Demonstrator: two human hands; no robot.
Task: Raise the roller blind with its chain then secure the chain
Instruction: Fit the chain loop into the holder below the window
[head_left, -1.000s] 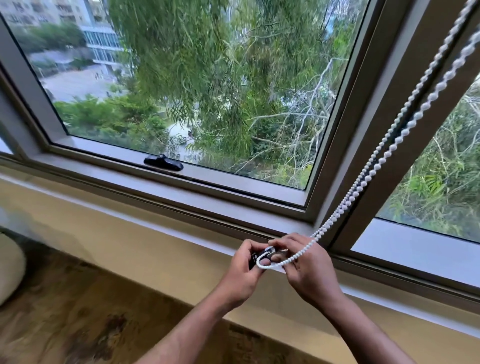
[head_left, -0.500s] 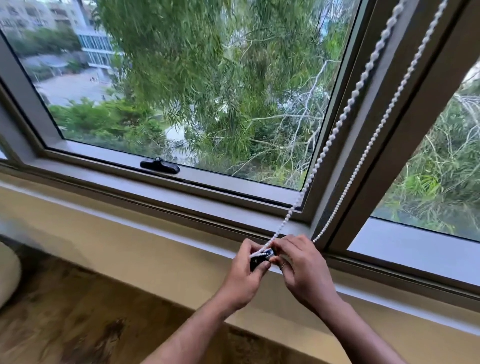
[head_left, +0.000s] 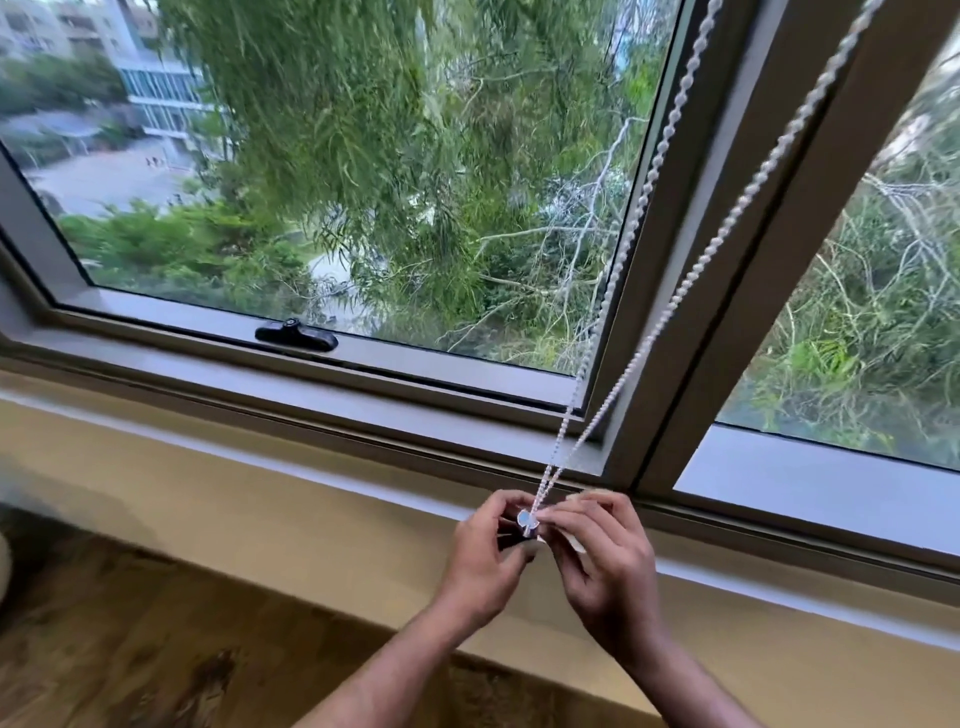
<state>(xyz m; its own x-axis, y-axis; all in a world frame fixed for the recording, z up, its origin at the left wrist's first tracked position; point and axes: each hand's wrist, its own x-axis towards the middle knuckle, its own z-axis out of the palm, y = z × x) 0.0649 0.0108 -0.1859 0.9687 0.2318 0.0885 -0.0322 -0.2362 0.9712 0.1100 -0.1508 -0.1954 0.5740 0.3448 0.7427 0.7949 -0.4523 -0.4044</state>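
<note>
White bead chain (head_left: 618, 270) looks hooked on a small clip (head_left: 525, 519), I think; my left hand (head_left: 483, 561) and right hand (head_left: 602, 556) fingers pinch it. Blind's up.

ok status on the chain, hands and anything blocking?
Both hands, left and right, pinched at small clip. Chain taut, both strands meeting there. Nothing in the way.

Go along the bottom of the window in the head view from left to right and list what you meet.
black window handle → left hand → small chain holder, pinched between both hands where the bead chain ends → right hand → right-hand window pane
</note>
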